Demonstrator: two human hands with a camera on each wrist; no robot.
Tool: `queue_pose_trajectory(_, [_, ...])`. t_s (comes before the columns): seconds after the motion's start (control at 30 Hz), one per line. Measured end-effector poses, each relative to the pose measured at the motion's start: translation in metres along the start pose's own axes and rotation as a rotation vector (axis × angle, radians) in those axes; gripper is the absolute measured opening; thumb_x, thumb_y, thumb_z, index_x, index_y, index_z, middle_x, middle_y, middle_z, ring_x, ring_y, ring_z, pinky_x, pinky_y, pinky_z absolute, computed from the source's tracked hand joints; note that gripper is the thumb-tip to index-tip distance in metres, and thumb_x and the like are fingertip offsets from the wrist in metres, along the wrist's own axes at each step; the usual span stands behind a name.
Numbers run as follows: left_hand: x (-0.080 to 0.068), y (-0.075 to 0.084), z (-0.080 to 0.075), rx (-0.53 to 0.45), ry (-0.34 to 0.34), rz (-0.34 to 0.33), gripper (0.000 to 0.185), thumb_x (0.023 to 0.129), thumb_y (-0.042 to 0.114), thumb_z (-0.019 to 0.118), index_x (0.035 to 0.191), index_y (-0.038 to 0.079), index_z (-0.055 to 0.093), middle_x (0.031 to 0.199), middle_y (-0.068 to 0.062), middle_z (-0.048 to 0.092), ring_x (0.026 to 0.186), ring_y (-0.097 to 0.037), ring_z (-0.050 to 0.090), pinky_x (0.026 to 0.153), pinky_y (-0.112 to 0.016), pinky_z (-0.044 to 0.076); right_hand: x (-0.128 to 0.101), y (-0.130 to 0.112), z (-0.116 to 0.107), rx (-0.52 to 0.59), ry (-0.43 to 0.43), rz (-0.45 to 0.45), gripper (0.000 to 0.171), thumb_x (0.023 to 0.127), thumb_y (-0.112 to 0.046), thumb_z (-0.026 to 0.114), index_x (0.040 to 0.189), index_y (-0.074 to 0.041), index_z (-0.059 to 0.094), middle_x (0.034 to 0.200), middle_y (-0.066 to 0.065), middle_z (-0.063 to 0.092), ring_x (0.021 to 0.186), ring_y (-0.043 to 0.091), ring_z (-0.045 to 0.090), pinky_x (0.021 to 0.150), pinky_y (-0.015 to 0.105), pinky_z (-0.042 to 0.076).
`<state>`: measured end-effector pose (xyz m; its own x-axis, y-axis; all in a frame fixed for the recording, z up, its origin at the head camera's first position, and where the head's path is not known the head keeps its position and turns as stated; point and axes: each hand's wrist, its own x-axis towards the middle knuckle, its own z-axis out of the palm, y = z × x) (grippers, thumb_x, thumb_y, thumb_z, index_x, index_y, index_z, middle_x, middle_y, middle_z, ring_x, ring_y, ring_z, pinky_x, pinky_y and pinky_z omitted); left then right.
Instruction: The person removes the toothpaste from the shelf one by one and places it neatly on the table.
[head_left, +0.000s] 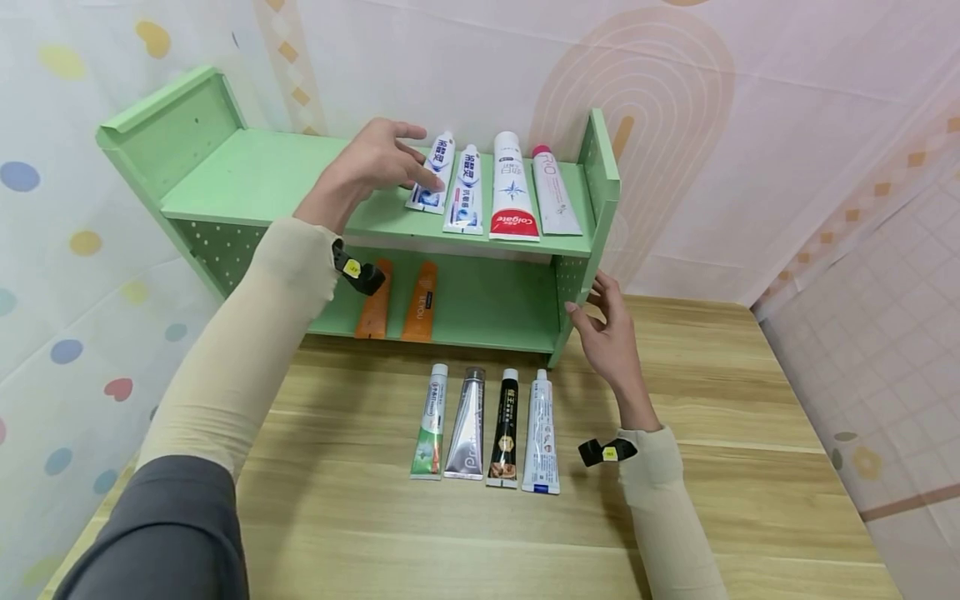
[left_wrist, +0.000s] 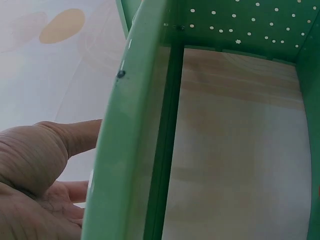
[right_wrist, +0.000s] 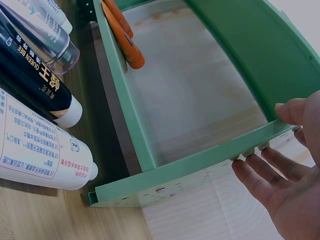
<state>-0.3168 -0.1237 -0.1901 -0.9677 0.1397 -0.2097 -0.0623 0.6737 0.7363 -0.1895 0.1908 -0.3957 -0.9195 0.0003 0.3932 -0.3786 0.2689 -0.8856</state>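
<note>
On the top level of a green two-tier shelf point(head_left: 292, 167), my left hand point(head_left: 378, 158) is over the leftmost white-and-blue toothpaste tube point(head_left: 441, 158). The thumb overlaps this tube's lower part, and the other fingers extend along its left side. A similar toothpaste tube point(head_left: 467, 192), a red-and-white Colgate tube point(head_left: 513, 179) and a pink-capped tube point(head_left: 555, 192) lie to its right. My right hand point(head_left: 611, 333) holds the shelf's right side panel point(right_wrist: 200, 160), thumb at its edge and fingers against the outer face. The shelf's front edge point(left_wrist: 117, 135) hides the left fingertips in the left wrist view.
Two orange tubes point(head_left: 420, 304) lean on the lower level. In front of the shelf, a green-and-white tube point(head_left: 430, 425), a silver tube point(head_left: 467, 425), a black tube point(head_left: 504, 429) and a white tube point(head_left: 541, 433) lie in a row on the wooden table point(head_left: 720, 483). Patterned cloth point(head_left: 420, 67) hangs behind.
</note>
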Motion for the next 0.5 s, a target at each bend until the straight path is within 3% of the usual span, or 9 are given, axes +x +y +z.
queue_pose_trajectory(0.17, [0.000,0.002,-0.001,0.030,-0.001,-0.011,0.095,0.087,0.023,0.084,0.164,0.023,0.027,0.160,-0.003,0.047,0.110,-0.016,0.061,0.102,-0.028,0.047,0.000,0.000,0.000,-0.003,0.001,0.012,0.058,0.103,-0.011,0.061,0.156,-0.023,0.041,0.153,0.009,0.049,0.133,0.031,0.054,0.094,0.016,0.055])
queue_pose_trajectory(0.27, [0.001,0.003,-0.003,0.064,-0.015,-0.020,0.090,0.088,0.025,0.083,0.162,0.022,0.033,0.150,-0.003,0.057,0.103,-0.016,0.062,0.105,-0.029,0.043,0.000,0.000,0.000,-0.002,0.000,0.022,0.060,0.102,-0.008,0.061,0.157,-0.021,0.039,0.155,0.012,0.047,0.134,0.032,0.053,0.093,0.015,0.054])
queue_pose_trajectory(0.37, [0.002,0.003,-0.005,0.089,-0.042,-0.017,0.084,0.088,0.026,0.083,0.159,0.022,0.039,0.131,-0.002,0.068,0.098,-0.015,0.061,0.106,-0.030,0.040,0.000,-0.003,0.000,-0.005,-0.004,0.032,0.061,0.102,-0.004,0.059,0.158,-0.016,0.038,0.156,0.017,0.045,0.135,0.036,0.052,0.092,0.014,0.053])
queue_pose_trajectory(0.5, [0.003,0.000,-0.008,0.075,-0.080,-0.010,0.079,0.088,0.025,0.082,0.157,0.021,0.044,0.103,0.006,0.073,0.086,-0.014,0.059,0.092,-0.027,0.043,-0.003,-0.018,0.001,-0.005,-0.013,0.045,0.060,0.102,-0.002,0.058,0.157,-0.010,0.037,0.156,0.021,0.044,0.135,0.038,0.052,0.092,0.013,0.053])
